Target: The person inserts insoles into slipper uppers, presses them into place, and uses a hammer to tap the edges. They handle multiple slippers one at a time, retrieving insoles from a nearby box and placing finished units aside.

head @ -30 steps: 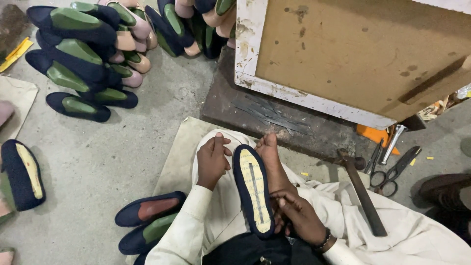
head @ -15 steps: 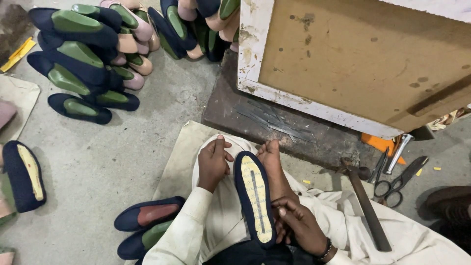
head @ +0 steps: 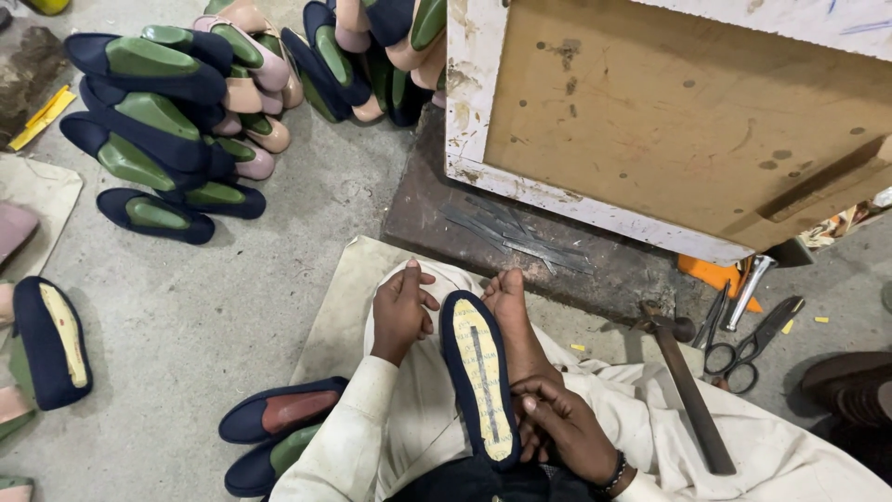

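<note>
A navy shoe upper on a last lies sole-up along my lap, its pale yellow insole facing the camera. My right hand grips its heel end from the right side. My left hand rests on my white-clothed knee just left of the shoe's toe, fingers loosely curled and holding nothing. My bare foot lies right of the toe, touching the shoe.
A hammer, scissors and pliers lie on the floor at right. A white-framed board stands on a dark stone slab. Navy shoes on green and pink lasts are piled upper left; two more by my left elbow.
The view has shifted slightly. My hands and the shoe keep nearly the same places; the left hand's fingers have relaxed a little on the knee.
</note>
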